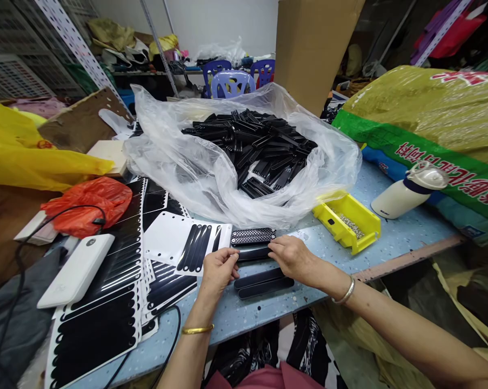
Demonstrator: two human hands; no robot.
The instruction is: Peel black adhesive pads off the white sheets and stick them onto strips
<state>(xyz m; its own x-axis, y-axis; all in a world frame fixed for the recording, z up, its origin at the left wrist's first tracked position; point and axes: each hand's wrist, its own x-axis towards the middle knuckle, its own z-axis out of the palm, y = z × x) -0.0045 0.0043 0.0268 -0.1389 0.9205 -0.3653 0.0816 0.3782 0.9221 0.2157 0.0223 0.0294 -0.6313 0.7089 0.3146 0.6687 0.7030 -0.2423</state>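
My left hand (218, 268) and my right hand (291, 257) meet over a long black plastic strip (252, 253) on the blue table. Both pinch its ends, fingers curled. Just behind it lies a perforated black strip (253, 236). Two more smooth black strips (263, 283) lie in front of my hands. To the left is a white sheet with black oval stickers (187, 246), its corner near my left fingers.
A clear plastic bag (211, 162) full of black parts sits behind. A yellow tray (347, 221) with small metal pieces and a white bottle (406, 192) stand right. Sticker sheets (98, 319), a white power bank (77, 270) with cable and an orange bag (89, 202) lie left.
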